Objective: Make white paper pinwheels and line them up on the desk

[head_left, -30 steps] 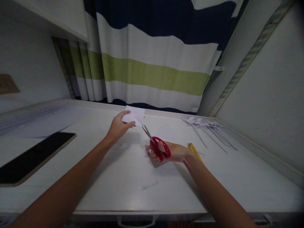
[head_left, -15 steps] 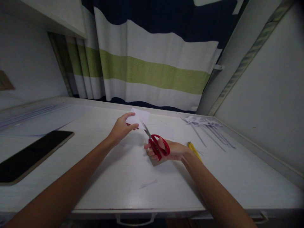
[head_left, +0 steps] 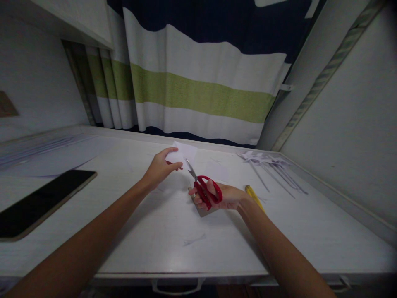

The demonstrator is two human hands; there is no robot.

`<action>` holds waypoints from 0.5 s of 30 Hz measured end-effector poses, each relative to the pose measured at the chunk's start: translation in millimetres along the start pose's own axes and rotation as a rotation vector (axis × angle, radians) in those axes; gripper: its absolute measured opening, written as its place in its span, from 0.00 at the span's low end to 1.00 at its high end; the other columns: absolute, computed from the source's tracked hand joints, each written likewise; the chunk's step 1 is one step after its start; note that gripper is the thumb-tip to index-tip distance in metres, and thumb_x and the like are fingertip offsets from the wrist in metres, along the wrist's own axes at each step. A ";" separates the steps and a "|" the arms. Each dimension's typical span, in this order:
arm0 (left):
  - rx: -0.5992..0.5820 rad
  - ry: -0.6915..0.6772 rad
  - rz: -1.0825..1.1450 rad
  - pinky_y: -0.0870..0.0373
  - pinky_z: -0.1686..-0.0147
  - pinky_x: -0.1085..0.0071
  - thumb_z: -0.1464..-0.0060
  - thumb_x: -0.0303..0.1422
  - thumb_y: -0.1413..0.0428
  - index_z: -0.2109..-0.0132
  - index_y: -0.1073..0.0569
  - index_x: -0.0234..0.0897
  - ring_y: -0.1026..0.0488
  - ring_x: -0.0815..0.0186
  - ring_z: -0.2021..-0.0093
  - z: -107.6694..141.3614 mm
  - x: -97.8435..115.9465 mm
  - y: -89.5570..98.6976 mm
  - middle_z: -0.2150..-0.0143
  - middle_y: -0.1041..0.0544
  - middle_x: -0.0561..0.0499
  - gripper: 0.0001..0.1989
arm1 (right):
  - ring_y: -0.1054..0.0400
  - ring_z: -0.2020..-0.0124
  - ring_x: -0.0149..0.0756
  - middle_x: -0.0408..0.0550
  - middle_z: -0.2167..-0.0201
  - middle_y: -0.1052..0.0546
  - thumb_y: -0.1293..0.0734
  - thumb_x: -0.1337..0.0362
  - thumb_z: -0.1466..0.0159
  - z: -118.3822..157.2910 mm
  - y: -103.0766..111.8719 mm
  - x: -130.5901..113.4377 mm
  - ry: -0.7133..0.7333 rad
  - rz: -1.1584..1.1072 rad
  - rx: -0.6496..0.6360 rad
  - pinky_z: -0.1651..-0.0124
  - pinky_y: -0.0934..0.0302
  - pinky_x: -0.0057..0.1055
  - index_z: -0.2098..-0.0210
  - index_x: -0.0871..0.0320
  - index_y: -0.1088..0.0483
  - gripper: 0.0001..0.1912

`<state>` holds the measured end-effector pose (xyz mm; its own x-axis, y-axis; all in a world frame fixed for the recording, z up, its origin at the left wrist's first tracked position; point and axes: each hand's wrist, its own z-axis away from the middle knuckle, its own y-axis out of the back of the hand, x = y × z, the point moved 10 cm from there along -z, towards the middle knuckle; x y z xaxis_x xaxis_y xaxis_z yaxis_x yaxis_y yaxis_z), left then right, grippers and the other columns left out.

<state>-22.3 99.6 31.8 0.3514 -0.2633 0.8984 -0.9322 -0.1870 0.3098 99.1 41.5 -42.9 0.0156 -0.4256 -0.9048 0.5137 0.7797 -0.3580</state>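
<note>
A small white piece of paper (head_left: 187, 151) is pinched between the thumb and fingers of my left hand (head_left: 161, 166), held up over the middle of the white desk (head_left: 139, 244). My right hand (head_left: 208, 196) grips red-handled scissors (head_left: 201, 185), thumb and fingers through the loops. Their blades are parted and point up and left, with the tips at the paper's lower right edge; whether they touch it I cannot tell. Beneath my right hand lies a small brownish flat block (head_left: 207, 212), partly covered. Another white paper piece (head_left: 216, 170) rests on the desk behind the scissors.
A dark-screened phone or tablet (head_left: 43, 203) lies at the left, near large white sheets (head_left: 62, 156). At the right are several paper pinwheel-like shapes on thin sticks (head_left: 266, 159) and a yellow cutter-like tool (head_left: 254, 197). Thin paper strips (head_left: 194, 239) lie in front. A striped curtain (head_left: 198, 78) hangs behind.
The paper and my left hand have shifted very slightly to the right. The scissors and my right hand look almost the same.
</note>
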 end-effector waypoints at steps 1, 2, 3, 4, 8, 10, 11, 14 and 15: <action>0.003 0.000 0.001 0.34 0.73 0.74 0.61 0.29 0.44 0.50 0.38 0.30 0.30 0.68 0.75 -0.3 -0.5 0.3 0.76 0.27 0.50 0.27 | 0.41 0.74 0.26 0.45 0.73 0.36 0.38 0.46 0.51 -0.2 0.5 0.6 -0.002 0.001 -0.001 0.71 0.47 0.24 0.63 0.64 0.37 0.27; 0.006 -0.001 0.004 0.34 0.73 0.74 0.61 0.28 0.44 0.50 0.38 0.30 0.30 0.68 0.76 -0.5 -0.8 0.4 0.76 0.27 0.50 0.27 | 0.41 0.74 0.26 0.45 0.74 0.36 0.38 0.46 0.51 -0.5 1.0 1.2 -0.004 0.004 0.001 0.71 0.47 0.24 0.63 0.64 0.37 0.27; 0.007 -0.003 0.009 0.34 0.73 0.73 0.62 0.28 0.44 0.50 0.38 0.29 0.30 0.68 0.75 -0.7 -0.9 0.4 0.76 0.27 0.50 0.27 | 0.41 0.74 0.26 0.45 0.74 0.35 0.39 0.46 0.50 -0.7 1.6 1.4 -0.005 0.008 0.006 0.70 0.47 0.25 0.63 0.64 0.37 0.27; 0.006 -0.004 0.014 0.34 0.73 0.73 0.62 0.28 0.44 0.50 0.38 0.29 0.29 0.68 0.75 -0.9 -1.0 0.4 0.76 0.27 0.50 0.27 | 0.41 0.74 0.26 0.45 0.74 0.35 0.39 0.46 0.49 -0.9 2.1 1.1 -0.005 0.011 0.015 0.71 0.47 0.25 0.63 0.64 0.37 0.27; 0.007 0.000 0.006 0.34 0.73 0.73 0.62 0.29 0.44 0.51 0.37 0.30 0.29 0.67 0.75 -1.4 -1.5 0.9 0.77 0.27 0.50 0.27 | 0.42 0.75 0.25 0.45 0.75 0.35 0.41 0.46 0.48 -1.6 -1.2 -2.6 0.006 0.022 0.032 0.74 0.49 0.23 0.62 0.64 0.37 0.27; 0.010 0.003 0.008 0.34 0.73 0.73 0.62 0.29 0.44 0.51 0.37 0.30 0.29 0.68 0.75 -1.7 -2.3 1.4 0.77 0.27 0.51 0.27 | 0.42 0.76 0.25 0.45 0.75 0.35 0.42 0.47 0.46 -2.0 -3.0 -3.7 0.004 0.030 0.041 0.76 0.50 0.23 0.62 0.64 0.37 0.26; 0.012 0.001 0.013 0.35 0.73 0.74 0.62 0.29 0.44 0.51 0.37 0.30 0.30 0.68 0.75 -1.9 -2.6 1.7 0.77 0.27 0.51 0.27 | 0.42 0.77 0.24 0.45 0.76 0.35 0.43 0.47 0.45 -2.3 -2.7 -3.7 0.002 0.033 0.053 0.76 0.50 0.23 0.62 0.65 0.37 0.25; 0.009 -0.011 0.029 0.35 0.73 0.74 0.62 0.30 0.44 0.51 0.38 0.29 0.30 0.69 0.75 -2.4 -2.8 1.3 0.76 0.27 0.51 0.27 | 0.42 0.79 0.24 0.44 0.77 0.35 0.45 0.48 0.43 -3.4 -0.9 -2.9 0.001 0.032 0.078 0.77 0.49 0.23 0.63 0.65 0.37 0.24; 0.008 -0.013 0.031 0.35 0.73 0.74 0.62 0.30 0.44 0.51 0.38 0.29 0.30 0.69 0.75 -2.4 -2.7 1.1 0.76 0.27 0.51 0.27 | 0.42 0.79 0.24 0.44 0.77 0.35 0.45 0.48 0.43 -3.9 -0.7 -2.7 0.006 0.029 0.077 0.77 0.50 0.23 0.64 0.65 0.37 0.24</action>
<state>-24.6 102.4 30.4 0.3238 -0.2809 0.9034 -0.9418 -0.1864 0.2796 95.4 43.9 -41.1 0.0264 -0.4003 -0.9160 0.5778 0.7539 -0.3128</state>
